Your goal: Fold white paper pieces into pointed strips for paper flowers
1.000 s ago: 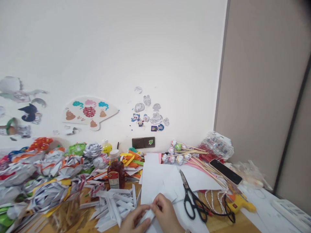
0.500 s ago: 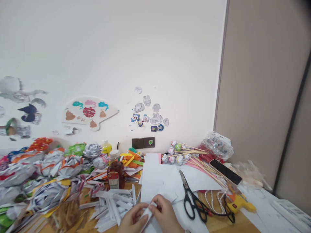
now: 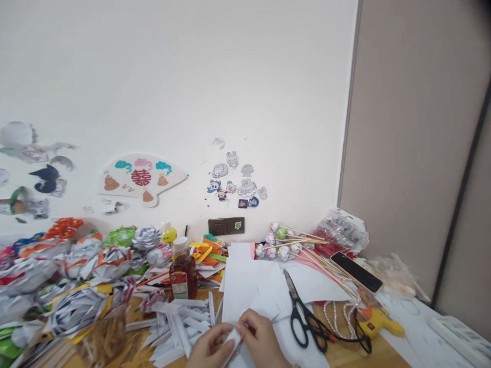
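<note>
Both my hands meet at the bottom edge of the view over white paper sheets (image 3: 249, 286). My left hand (image 3: 209, 350) and my right hand (image 3: 263, 342) pinch a small folded white paper strip (image 3: 232, 338) between thumbs and fingers. A pile of similar folded white strips (image 3: 180, 322) lies just left of my left hand. Black scissors (image 3: 303, 312) lie shut on the paper to the right of my right hand.
Crumpled paper flowers (image 3: 76, 276) crowd the left of the desk. A brown bottle (image 3: 183, 273), skewers with paper buds (image 3: 295, 245), a black phone (image 3: 356, 271), a yellow glue gun (image 3: 379, 319) and a plastic bag (image 3: 341, 230) sit behind. Stickers cover the wall.
The strip lay flat under my fingers a second ago; now its end is lifted and held between both hands. My hands stay in the same spot.
</note>
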### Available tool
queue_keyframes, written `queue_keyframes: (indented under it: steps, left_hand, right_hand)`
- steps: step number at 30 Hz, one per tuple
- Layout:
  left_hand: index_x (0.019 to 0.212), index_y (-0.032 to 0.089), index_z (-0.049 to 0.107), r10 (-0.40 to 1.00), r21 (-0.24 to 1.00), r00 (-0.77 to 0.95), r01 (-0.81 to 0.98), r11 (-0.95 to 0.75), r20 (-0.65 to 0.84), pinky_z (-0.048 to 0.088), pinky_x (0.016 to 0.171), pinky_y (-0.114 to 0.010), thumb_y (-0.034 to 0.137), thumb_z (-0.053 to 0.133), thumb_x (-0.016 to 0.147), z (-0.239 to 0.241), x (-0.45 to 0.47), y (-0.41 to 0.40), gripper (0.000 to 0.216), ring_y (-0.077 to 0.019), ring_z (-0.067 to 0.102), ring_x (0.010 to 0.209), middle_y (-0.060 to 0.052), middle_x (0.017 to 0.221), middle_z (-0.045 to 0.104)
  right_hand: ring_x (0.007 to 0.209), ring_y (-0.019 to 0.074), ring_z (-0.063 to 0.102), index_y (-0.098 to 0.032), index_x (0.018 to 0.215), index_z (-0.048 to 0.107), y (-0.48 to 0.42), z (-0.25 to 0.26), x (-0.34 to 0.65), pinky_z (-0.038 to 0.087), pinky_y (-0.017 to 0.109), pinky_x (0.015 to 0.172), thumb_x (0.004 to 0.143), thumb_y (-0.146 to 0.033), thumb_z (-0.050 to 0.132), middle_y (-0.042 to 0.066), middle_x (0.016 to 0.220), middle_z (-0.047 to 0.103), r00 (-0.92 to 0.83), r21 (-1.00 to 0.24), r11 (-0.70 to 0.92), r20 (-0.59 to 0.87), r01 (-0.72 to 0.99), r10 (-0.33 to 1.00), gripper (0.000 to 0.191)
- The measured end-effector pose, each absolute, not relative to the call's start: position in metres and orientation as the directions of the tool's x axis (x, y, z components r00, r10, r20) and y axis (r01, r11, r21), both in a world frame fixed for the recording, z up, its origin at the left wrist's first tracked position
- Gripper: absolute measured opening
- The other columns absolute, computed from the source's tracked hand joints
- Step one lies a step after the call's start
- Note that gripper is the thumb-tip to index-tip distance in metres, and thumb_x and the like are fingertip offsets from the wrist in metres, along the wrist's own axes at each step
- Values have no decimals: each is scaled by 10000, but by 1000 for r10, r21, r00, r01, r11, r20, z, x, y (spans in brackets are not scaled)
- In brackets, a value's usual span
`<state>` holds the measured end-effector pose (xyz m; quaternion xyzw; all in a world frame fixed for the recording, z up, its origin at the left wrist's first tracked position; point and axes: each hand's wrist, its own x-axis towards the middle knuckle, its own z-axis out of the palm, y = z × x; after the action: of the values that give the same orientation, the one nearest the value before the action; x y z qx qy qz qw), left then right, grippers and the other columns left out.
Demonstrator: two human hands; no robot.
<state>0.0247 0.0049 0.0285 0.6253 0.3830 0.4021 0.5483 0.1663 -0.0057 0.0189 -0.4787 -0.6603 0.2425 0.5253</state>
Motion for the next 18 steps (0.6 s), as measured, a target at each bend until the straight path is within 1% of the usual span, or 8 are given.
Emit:
queue_keyframes:
  steps: [2,6,8,10,12,14,18]
  left_hand:
    - [822,179,631,920,994,385,44,-100,76,379,362,-195,545,638,584,28,25,4,436,-69,438,334,23,566,610]
    - [833,181,640,921,992,384,79,-100,63,432,418,-227,559,635,573,23,23,5,459,-125,525,417,-1,596,635]
    - [840,177,636,929,990,365,103,-99,54,436,411,-235,566,628,571,20,22,6,473,-137,535,426,-6,596,633]
    - [845,171,630,940,987,335,116,-114,69,434,398,-230,556,624,580,18,22,6,467,-142,544,446,-17,641,643]
    - [824,165,632,939,981,326,113,-155,111,461,450,-231,526,637,584,17,21,7,434,-168,583,550,-34,714,658]
    - [809,162,634,934,975,330,118,-186,138,489,527,-249,505,639,592,19,21,7,406,-194,601,644,-39,732,662]
    - [790,163,643,926,965,339,136,-225,168,495,654,-267,480,646,592,22,21,8,374,-210,609,732,-44,746,675]
  right_hand:
    - [525,106,431,-150,647,543,-6,19,166,296,189,500,773,-178,491,-45,542,461,7,-822,437,472,365,882,139]
    - [491,103,418,-150,643,513,-6,18,165,301,188,475,801,-231,451,-47,519,427,-3,-842,442,464,309,886,188]
    - [486,102,410,-154,622,485,-6,19,165,305,188,470,805,-253,439,-48,517,408,-4,-854,435,453,286,892,214]
    - [488,102,394,-161,592,448,-6,20,165,302,190,469,807,-267,428,-50,512,380,4,-855,428,449,293,894,241]
    - [494,105,381,-168,574,418,-5,20,166,297,193,471,807,-275,420,-52,503,361,8,-849,423,448,318,894,256]
    - [495,107,383,-172,570,401,-4,19,166,295,194,469,808,-278,415,-50,500,363,7,-845,418,445,334,895,261]
    - [474,105,399,-175,576,397,-4,16,166,292,194,461,818,-278,406,-49,495,377,5,-833,421,453,359,891,263]
